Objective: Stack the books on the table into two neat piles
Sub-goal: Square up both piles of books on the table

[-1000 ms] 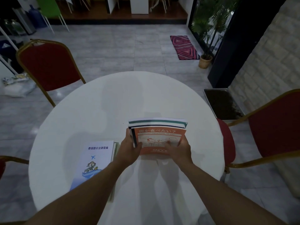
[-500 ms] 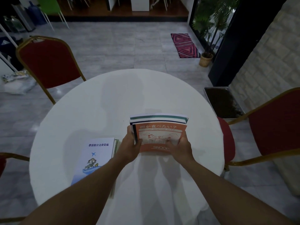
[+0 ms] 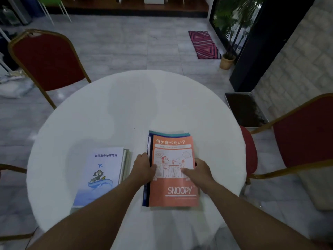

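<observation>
Right pile: the orange Snoopy book [image 3: 173,170] lies flat on top, cover up, with teal and dark-blue edges of the books beneath it showing along its far and left sides. The pile sits on the near right part of the round white table [image 3: 126,109].
Your left hand [image 3: 144,167]: pressed against the pile's left edge, fingers curled together around it and the thumb lying on the orange cover. How far the fingers reach under the pile you cannot tell from this angle.
Your right hand [image 3: 200,170]: set against the pile's right edge, thumb stretched flat across the cover's drawing, the other fingers folded close along the side.
Left pile: the pale blue book [image 3: 100,175] with Chinese lettering and a small aeroplane lies on top, square to the table's near left side. Edges of other books, one perhaps spiral-bound, peek out along its right side.
Spacing: the two piles lie side by side, near each other but not touching; your left wrist crosses the gap between them.
Your forearms: both bare, reaching in from the bottom edge over the cloth.
Surroundings: a red chair with a gold frame [image 3: 48,60] stands at the table's far left, another red chair [image 3: 302,134] at its right. A patterned mat [image 3: 204,44] and a potted plant [image 3: 227,61] stand on the grey tiled floor beyond.
</observation>
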Demonstrator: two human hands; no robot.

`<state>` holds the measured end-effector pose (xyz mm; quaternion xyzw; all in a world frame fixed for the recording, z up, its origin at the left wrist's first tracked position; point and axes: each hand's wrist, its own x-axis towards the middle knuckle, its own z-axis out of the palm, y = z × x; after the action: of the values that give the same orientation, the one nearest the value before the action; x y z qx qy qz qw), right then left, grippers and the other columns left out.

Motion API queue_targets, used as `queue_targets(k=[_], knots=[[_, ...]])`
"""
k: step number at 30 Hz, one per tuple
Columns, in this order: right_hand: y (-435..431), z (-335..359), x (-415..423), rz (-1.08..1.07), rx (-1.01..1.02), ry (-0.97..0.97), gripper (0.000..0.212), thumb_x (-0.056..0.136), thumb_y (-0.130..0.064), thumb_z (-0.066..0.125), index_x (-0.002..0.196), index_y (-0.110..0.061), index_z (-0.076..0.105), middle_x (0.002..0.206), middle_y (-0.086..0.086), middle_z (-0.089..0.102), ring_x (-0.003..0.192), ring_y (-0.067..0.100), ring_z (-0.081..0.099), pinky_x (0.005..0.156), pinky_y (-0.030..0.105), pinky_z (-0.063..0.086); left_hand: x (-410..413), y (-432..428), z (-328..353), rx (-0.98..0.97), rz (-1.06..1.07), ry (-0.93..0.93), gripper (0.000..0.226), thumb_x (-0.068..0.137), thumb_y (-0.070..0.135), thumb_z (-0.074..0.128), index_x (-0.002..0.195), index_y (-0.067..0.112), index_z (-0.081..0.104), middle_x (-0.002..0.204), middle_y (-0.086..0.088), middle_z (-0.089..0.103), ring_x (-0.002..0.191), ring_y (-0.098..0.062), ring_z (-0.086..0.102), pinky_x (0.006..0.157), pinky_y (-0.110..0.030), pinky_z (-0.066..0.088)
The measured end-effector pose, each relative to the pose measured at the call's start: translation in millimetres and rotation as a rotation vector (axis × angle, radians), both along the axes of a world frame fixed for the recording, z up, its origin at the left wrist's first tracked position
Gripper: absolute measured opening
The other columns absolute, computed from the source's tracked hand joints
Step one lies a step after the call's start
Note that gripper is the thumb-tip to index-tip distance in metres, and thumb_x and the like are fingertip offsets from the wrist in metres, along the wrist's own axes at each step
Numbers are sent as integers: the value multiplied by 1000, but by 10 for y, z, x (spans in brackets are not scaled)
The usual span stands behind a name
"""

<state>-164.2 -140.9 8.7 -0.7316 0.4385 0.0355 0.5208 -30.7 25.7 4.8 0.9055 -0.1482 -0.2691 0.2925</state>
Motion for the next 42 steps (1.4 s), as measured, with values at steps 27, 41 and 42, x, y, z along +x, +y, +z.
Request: queue_targets(k=[27,41,42], knots=[[570,114,607,262,-376,282,66,83,-45,75,137,-18,47,140,9,50,131,31,48,108,47,44,450,744,100,202,-182,-213,54,97,32,51,139,0,40,137,-20,42,130,-35,41,107,-42,40],[1743,-192,1263,294,39,196,95,81,-52,78,153,-4,38,148,10,54,131,23,56,100,30,45,954,2053,-188,403,-114,-154,57,94,40,53,129,-2,39,130,-20,38,121,-38,43,98,-43,41],[1805,-238,1280,293,40,212,88,79,-53,79,145,-5,47,135,8,60,120,22,60,92,29,46,956,2085,-224,380,-84,-104,58,95,39,54,130,-3,38,132,-21,38,123,-39,42,101,-43,40]])
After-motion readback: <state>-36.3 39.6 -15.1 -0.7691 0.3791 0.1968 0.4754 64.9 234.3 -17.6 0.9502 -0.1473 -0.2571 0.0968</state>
